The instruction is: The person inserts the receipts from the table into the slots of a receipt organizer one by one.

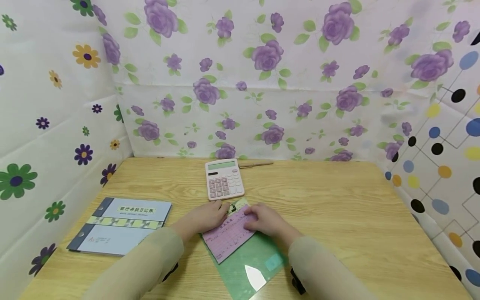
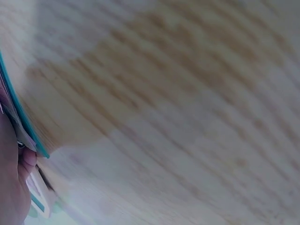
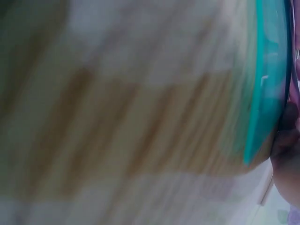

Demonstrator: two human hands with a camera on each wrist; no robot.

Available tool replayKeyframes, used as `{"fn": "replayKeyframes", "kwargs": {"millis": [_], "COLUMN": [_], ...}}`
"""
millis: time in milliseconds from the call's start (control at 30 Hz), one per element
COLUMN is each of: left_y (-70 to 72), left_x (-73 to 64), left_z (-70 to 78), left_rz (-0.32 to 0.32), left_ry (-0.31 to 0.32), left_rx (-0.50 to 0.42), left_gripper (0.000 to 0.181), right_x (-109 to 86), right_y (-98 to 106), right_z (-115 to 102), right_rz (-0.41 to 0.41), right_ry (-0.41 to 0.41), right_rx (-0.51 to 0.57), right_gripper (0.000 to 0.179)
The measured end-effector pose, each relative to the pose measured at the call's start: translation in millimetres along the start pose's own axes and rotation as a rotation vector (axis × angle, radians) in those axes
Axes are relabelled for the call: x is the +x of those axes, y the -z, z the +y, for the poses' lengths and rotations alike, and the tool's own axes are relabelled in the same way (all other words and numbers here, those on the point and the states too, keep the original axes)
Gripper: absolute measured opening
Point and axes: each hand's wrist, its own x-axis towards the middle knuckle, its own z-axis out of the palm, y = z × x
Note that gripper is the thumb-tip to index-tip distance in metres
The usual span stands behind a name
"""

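A pink printed form (image 1: 230, 235) lies slantwise over a translucent green folder (image 1: 240, 271). Paler paper (image 1: 241, 203) peeks out at the form's top end, where a small black clip (image 1: 233, 207) shows. My left hand (image 1: 208, 216) holds the form's upper left edge, its fingertips right beside the clip. On the opposite side, my right hand (image 1: 267, 221) pinches the form's upper right edge between thumb and fingers. In the left wrist view, fingers (image 2: 29, 158) meet the papers by the folder's corner. The right wrist view catches the folder's teal edge (image 3: 262, 93) beside the right hand (image 3: 287, 154).
Just beyond the hands is a pink and white calculator (image 1: 225, 179), with a thin brown pen-like stick (image 1: 256, 165) to its right. A blue-grey account book (image 1: 120, 225) lies at the left. Flowered cloth (image 1: 240, 104) hangs behind the wooden table (image 1: 337, 200).
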Motion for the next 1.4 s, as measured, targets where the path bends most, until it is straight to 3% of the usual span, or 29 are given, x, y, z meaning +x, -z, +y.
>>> {"fn": "replayKeyframes", "kwargs": {"millis": [167,400,633,867,1400], "left_y": [3.7,10.9,14.3,15.8,8.4], "left_x": [0.5,-1.8,-1.5,-0.3,4.8], "left_z": [1.5,0.8,-0.5,0.0,-2.6], "left_rz": [-0.03,-0.134,-0.154,-0.146,-0.08], "left_ry": [0.021,0.115,0.161,0.101,-0.009], "left_rx": [0.003,-0.141,-0.244,-0.178,-0.123], "left_gripper": [0.044,0.047,0.048,0.046,0.039], "right_x": [0.3,1.5,2.6,2.3,6.8], "right_y": [-4,-7,-6,-4,-7], "right_z": [-3,-4,-7,-13,-14], "right_rz": [0.013,0.011,0.024,0.044,0.048], "right_ry": [-0.022,-0.04,-0.007,-0.013,-0.091], "right_rx": [-0.059,-0.09,-0.122,-0.143,-0.175], "right_gripper": [0.046,0.046,0.047,0.047,0.049]}}
